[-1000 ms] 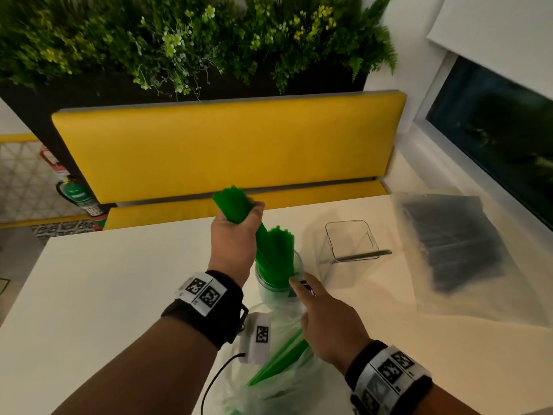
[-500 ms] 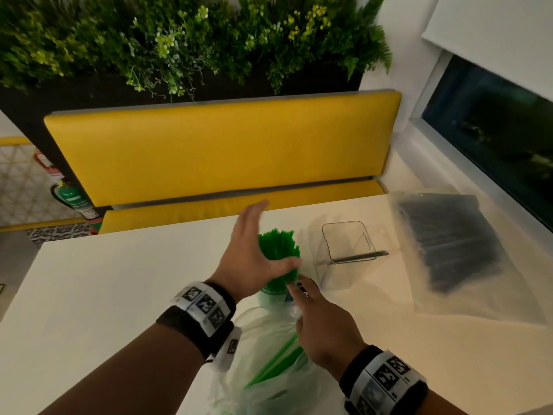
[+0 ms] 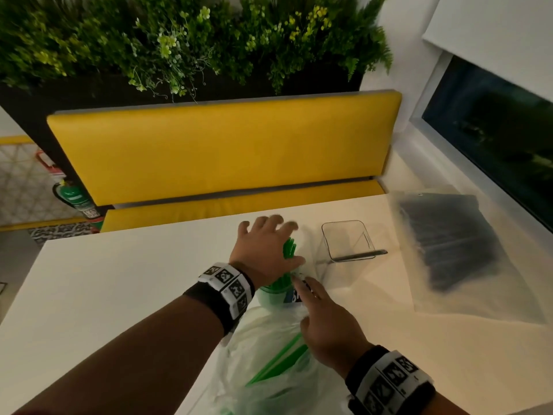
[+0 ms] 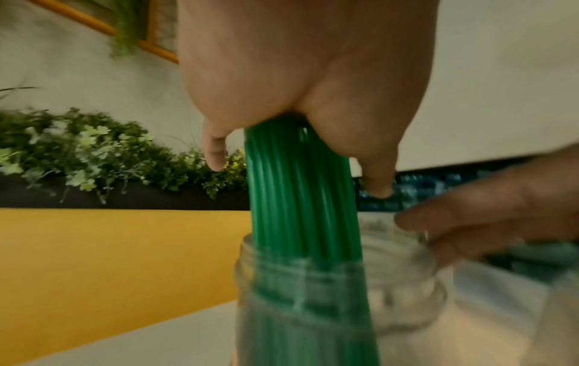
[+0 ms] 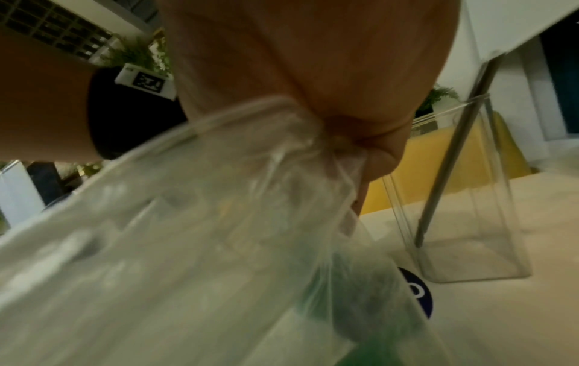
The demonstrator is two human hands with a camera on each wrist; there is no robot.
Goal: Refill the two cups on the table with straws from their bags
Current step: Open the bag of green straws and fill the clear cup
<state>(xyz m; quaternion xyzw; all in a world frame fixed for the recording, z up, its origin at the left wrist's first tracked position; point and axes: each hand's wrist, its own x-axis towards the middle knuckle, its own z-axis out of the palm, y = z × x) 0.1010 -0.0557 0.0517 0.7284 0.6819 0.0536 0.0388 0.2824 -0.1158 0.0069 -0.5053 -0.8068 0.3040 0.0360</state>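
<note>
My left hand (image 3: 263, 247) is spread flat, its palm (image 4: 297, 62) pressing down on the tops of a bundle of green straws (image 4: 301, 198). The straws stand in a round clear cup (image 3: 270, 296) at mid-table. Just in front of it, my right hand (image 3: 323, 324) pinches the gathered edge of a clear bag (image 5: 188, 222) that holds a few more green straws (image 3: 278, 363). A square clear cup (image 3: 347, 241) to the right holds one dark straw (image 3: 359, 256). A bag of black straws (image 3: 454, 244) lies flat at the far right.
The white table (image 3: 119, 295) ends at a yellow bench (image 3: 224, 151) behind, with a planter of greenery (image 3: 179, 40) above it. A dark window (image 3: 493, 139) runs along the right side. A green fire extinguisher (image 3: 71, 196) stands on the floor at the left.
My left hand lowered its fistful of green straws into the round cup, let go, and now lies flat on their tops. The right hand has stayed on the bag.
</note>
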